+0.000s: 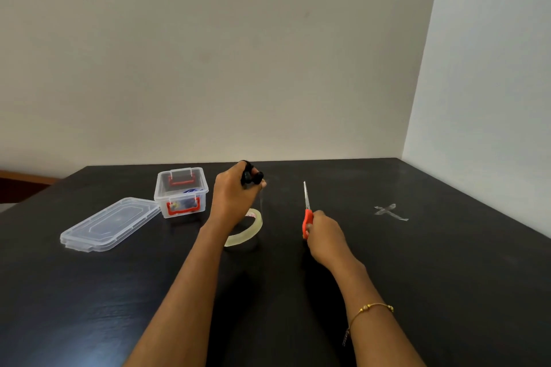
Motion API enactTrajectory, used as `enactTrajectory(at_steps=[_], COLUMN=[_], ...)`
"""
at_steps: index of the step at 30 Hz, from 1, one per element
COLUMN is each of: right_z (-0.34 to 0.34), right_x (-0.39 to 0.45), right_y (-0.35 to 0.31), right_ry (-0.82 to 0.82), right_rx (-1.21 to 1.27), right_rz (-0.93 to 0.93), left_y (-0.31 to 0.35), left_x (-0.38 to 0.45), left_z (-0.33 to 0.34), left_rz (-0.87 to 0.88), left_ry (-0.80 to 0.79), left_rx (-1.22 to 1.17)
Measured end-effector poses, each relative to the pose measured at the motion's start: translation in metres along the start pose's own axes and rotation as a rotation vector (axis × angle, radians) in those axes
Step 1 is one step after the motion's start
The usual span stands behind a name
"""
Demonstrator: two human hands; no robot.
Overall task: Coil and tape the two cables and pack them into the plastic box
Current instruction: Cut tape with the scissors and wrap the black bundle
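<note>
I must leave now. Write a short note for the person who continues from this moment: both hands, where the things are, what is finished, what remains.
Left hand grips a coiled black cable, raised above the tape roll on the table.
Right hand holds the orange scissors, blades pointing away.
The plastic box stands open with something already inside; I cannot tell whether that is the other cable. Its lid lies beside it.
Left: finish taping this coil, put it into the box.
</note>
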State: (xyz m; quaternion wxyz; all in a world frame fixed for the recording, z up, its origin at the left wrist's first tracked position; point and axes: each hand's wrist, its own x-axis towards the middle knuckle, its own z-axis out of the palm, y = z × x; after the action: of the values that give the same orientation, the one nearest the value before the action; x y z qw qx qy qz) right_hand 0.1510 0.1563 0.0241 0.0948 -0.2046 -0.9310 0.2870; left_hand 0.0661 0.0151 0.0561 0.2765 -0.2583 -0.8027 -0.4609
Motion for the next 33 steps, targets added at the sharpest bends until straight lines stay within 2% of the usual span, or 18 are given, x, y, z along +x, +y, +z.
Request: enactTrajectory(at_steps=[3,7,11,18,24,33], right_z=[0.0,-0.002,-0.009,-0.002,0.003,0.009], right_x=[-0.001,-0.002,-0.007,-0.005,-0.005,-0.004], right_y=[0.001,0.003,0.002,-0.002,-0.009,-0.011], right_ry=[0.004,-0.025,-0.191,-0.219,-0.21,-0.251], right_rx=[0.193,0.21,0.039,-0.13,-0.103,-0.048], right_rz=[-0.055,-0.16,-0.192,-0.18,-0.214,-0.171], left_y=[-0.001,-0.004,-0.005,-0.003,0.006,0.013], left_x=[0.002,0.005,0.006,0.005,0.0,-0.004], left_z=[-0.004,-0.008,-0.009,-0.004,0.003,0.01], left_rz=[-0.012,-0.023,-0.022,-0.013,0.041,0.053], left_ry=[0.042,0.094,0.106,0.057,-0.048,-0.1], left_rx=[-0.018,-0.073,-0.099,-0.107,-0.11,-0.125])
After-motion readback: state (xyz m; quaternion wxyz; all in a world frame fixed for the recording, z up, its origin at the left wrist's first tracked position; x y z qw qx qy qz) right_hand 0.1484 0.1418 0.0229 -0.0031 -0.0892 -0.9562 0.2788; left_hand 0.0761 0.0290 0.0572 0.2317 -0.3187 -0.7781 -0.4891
